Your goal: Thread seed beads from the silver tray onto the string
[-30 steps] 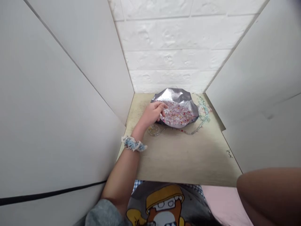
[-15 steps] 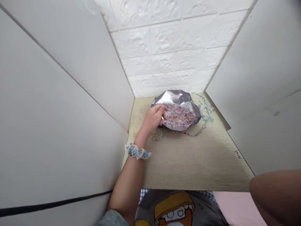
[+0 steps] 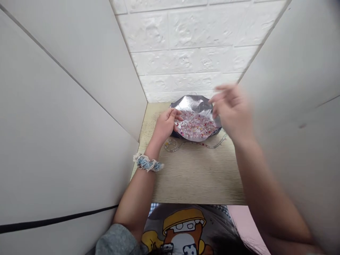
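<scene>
A silver foil-lined pouch (image 3: 190, 103) lies wide open at the back of the wooden surface. Many small pink, red and clear beads (image 3: 196, 125) fill its hollow. Over the pouch's left side is my left hand (image 3: 166, 122), thumb and forefinger pinched together; what they hold, if anything, is too small to make out. My right hand (image 3: 233, 111) is raised above the pouch's right edge, smeared by motion, so its grip is unclear. A beaded string (image 3: 172, 145) lies along the front of the pouch, looped at its left end.
The narrow wooden surface (image 3: 196, 173) is boxed in by a pale panel (image 3: 87, 71) on the left and another panel (image 3: 297, 106) on the right. A white brick-patterned wall (image 3: 183, 60) stands behind. A blue scrunchie (image 3: 148, 163) circles my left wrist.
My right hand has come up from the lower right to above the pouch's right side, covering the strands there. My left hand stays at the pouch's left side. The view has shifted slightly.
</scene>
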Demonstrator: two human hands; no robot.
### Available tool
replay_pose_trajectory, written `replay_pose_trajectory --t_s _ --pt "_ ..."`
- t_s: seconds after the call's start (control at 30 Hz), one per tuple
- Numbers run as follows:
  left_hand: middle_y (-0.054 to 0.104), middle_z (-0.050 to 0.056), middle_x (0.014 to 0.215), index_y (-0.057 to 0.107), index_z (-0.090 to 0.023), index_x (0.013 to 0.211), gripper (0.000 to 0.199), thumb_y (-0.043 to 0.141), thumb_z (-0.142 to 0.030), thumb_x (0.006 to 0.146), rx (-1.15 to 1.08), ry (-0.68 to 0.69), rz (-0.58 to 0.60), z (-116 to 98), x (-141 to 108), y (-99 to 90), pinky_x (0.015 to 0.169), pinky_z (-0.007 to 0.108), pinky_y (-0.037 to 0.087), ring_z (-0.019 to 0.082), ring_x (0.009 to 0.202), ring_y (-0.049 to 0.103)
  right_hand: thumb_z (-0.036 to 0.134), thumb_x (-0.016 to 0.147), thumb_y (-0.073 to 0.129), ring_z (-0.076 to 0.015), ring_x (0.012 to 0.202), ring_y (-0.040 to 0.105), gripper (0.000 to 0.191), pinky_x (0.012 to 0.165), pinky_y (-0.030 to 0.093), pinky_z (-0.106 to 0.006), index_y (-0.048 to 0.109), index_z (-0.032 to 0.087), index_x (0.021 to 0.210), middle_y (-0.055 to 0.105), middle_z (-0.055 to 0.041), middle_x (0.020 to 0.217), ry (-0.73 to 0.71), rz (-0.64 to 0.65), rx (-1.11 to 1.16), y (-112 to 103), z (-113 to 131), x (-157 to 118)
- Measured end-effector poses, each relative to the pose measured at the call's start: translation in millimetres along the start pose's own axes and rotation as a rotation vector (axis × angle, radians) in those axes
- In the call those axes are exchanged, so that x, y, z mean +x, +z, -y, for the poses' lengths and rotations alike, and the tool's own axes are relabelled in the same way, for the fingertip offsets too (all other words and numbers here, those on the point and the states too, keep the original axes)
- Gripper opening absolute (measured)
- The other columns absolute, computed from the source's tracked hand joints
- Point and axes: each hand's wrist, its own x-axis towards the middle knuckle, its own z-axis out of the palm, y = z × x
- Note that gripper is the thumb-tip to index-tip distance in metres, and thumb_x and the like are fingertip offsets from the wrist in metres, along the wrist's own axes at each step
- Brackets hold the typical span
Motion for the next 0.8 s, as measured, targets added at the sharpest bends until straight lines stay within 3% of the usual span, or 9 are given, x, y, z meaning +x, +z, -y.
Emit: replay_pose_trajectory --t_s 0.13,0.27,0.37,0.7,0.8 --pt "0.061 0.002 0.079 0.054 -0.014 0.079 0.024 0.037 -0.03 0.081 0.08 0.015 0.028 2 -1 0.3 0.045 0.018 0.038 0.003 0.039 0.044 0.014 0.078 0.04 -0.0122 0.072 0.05 0.018 0.063 0.037 -0.024 0.056 0.017 0.083 0.056 -0.0039 0.081 0.028 0.465 -0.366 27 -15 -1" --pt "0.06 0.002 0.078 0.055 -0.014 0.077 0.024 0.038 -0.031 0.079 0.114 0.026 0.052 1 -2 1.6 0.045 0.019 0.038 0.003 0.039 0.043 0.01 0.071 0.043 -0.0121 0.066 0.048 0.015 0.06 0.032 -0.023 0.056 0.015 0.068 0.055 -0.0048 0.074 0.071 0.656 -0.616 43 -31 -6" --pt "0.06 0.001 0.077 0.055 -0.014 0.078 0.025 0.038 -0.032 0.079 0.111 0.013 0.067 1 -1 1.6 0.043 0.019 0.037 0.003 0.039 0.043 0.012 0.07 0.045 -0.0119 0.065 0.048 0.011 0.06 0.031 -0.023 0.054 0.016 0.063 0.054 -0.0034 0.072 0.06 0.685 -0.593 46 -37 -9" --pt "0.061 0.0 0.076 0.056 -0.017 0.087 0.03 0.034 -0.036 0.08 0.194 -0.051 0.101 8 -2 4.1 0.045 0.019 0.036 0.004 0.039 0.041 0.01 0.074 0.038 -0.0129 0.072 0.05 0.016 0.062 0.032 -0.022 0.053 0.015 0.074 0.054 -0.0053 0.081 0.089 0.66 -0.567 48 -43 -12" --pt "0.062 0.0 0.073 0.057 -0.018 0.086 0.029 0.033 -0.035 0.08 0.27 -0.088 0.053 10 -1 4.4 0.046 0.02 0.036 0.005 0.04 0.043 0.009 0.074 0.039 -0.0143 0.076 0.051 0.016 0.065 0.033 -0.022 0.054 0.015 0.077 0.055 -0.0063 0.081 0.146 0.667 -0.582 46 -42 -10"
